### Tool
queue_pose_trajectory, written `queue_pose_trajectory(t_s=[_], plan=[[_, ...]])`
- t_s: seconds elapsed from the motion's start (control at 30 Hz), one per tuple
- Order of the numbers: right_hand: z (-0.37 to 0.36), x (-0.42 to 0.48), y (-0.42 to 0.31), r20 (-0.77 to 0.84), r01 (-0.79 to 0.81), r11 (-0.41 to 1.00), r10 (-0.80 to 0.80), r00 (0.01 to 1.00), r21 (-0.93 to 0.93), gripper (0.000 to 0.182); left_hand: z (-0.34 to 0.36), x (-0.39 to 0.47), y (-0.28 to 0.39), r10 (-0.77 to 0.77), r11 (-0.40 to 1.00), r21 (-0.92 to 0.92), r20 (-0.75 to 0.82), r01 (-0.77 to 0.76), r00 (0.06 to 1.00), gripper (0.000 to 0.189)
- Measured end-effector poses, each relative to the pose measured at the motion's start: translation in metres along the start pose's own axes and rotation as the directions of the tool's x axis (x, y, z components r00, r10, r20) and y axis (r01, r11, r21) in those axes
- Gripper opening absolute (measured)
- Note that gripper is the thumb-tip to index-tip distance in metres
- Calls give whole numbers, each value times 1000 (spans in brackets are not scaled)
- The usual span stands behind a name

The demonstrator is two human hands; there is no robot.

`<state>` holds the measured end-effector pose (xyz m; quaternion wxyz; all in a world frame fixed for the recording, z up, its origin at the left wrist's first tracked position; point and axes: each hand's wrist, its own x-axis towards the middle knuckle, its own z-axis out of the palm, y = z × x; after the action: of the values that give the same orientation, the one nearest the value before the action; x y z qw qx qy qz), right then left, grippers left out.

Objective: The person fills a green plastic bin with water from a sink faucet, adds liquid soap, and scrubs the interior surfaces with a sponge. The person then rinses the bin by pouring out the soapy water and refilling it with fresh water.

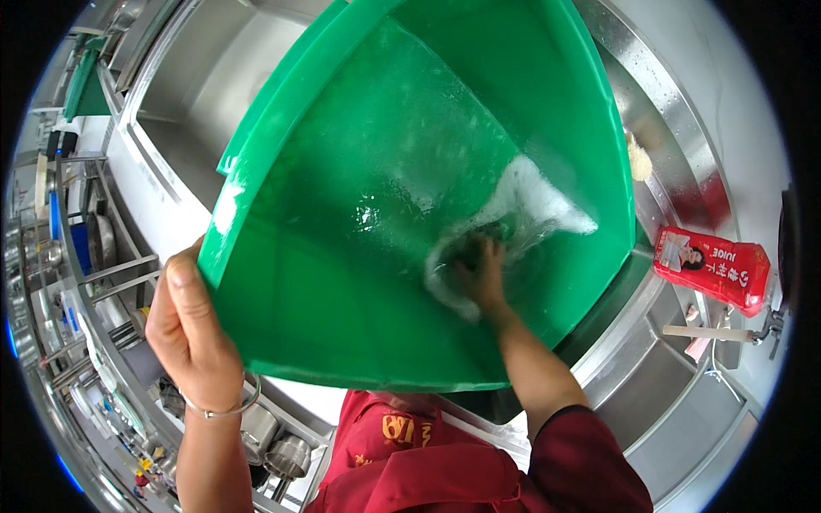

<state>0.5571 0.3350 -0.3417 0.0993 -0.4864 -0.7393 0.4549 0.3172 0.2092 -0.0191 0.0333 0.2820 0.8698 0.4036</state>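
A large green plastic bin (397,147) is tilted towards me, its inside wet and glossy. My left hand (199,320) grips the rim at its left corner, thumb on the outer face, a bangle at the wrist. Inside the bin, my right hand (484,272) presses a dark scrubber (478,247) against the wall; the scrubber is blurred and partly hidden by my fingers. White foam (529,195) and shallow water spread around that hand and into the corner beyond it.
Left of the bin is a stainless steel sink (192,96); another basin (641,378) lies at the lower right. A red plastic bottle (712,269) rests on the right ledge near a tap (763,330). A pale fibrous scrubber (639,159) lies behind the bin. Metal pans (287,456) sit below left.
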Motion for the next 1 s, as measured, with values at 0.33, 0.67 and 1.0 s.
queue_pose_trajectory(t_s=[0.33,0.67,1.0], plan=[[36,111,-209,-115,790,605,-782,613,95,43,0,2,7,-86,995,-43,37,88,996,44],[-56,177,-112,-109,635,729,-674,730,-255,43,-4,4,1,-14,998,-66,93,20,996,43],[-152,142,-228,105,726,210,-926,363,-654,25,-6,6,7,9,995,-98,93,0,996,35]])
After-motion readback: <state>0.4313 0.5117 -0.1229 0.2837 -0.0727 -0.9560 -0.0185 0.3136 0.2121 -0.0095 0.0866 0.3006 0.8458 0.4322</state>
